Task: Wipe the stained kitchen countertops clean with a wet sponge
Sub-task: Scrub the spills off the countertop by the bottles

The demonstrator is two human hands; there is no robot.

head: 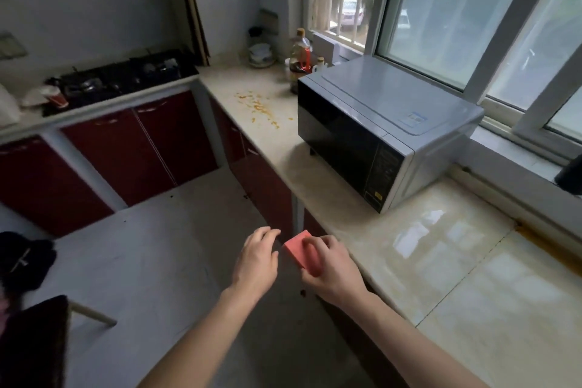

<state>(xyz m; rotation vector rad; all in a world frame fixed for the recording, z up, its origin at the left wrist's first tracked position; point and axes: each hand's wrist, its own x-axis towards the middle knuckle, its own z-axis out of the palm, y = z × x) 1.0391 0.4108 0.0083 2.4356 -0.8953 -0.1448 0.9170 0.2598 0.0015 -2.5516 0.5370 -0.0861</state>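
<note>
My right hand (330, 271) grips a pink rectangular sponge (299, 247) in the air over the floor, just off the countertop's front edge. Beside it, my left hand (256, 261) hovers with fingers loosely curled and holds nothing. The pale stone countertop (441, 261) runs along the right under the window. Orange-yellow stains (259, 105) are scattered on it beyond the microwave, far from both hands. The near stretch of countertop looks shiny and wet.
A grey microwave (384, 132) stands on the counter between my hands and the stains. Bottles (300, 57) and bowls (261, 55) crowd the far corner. A black gas stove (126, 75) sits on the back counter above red cabinet doors (138, 151). A dark chair (34, 340) is at lower left.
</note>
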